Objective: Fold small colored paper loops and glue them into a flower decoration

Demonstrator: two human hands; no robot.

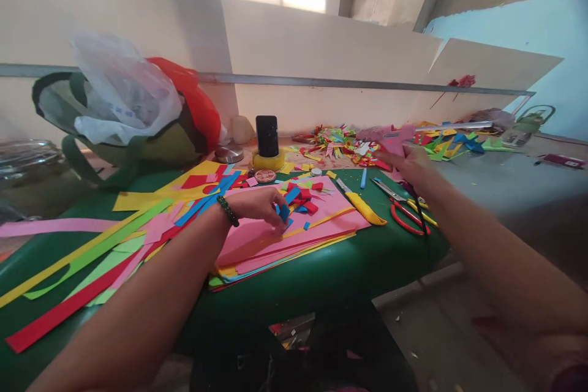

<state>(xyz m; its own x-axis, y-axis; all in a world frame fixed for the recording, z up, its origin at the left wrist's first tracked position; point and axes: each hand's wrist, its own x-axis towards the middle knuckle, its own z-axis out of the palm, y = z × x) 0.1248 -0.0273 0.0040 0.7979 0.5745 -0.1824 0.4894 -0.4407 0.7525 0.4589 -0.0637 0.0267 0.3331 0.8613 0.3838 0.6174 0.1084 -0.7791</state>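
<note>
My left hand, wearing a dark bead bracelet, is over a stack of pink felt sheets, its fingers pinched on a small blue felt piece. Beside those fingers is a pile of small red, blue and yellow felt pieces. Farther off to the right, my right hand is closed around the handle of a pink hot glue gun, somewhat blurred. A dark cord drops below this hand. Under it lie red-handled scissors and a yellow utility knife.
Coloured felt strips spread over the green tabletop on the left. A phone stands upright in a yellow tape roll. Behind are a stuffed bag, cut felt bundles and a bottle.
</note>
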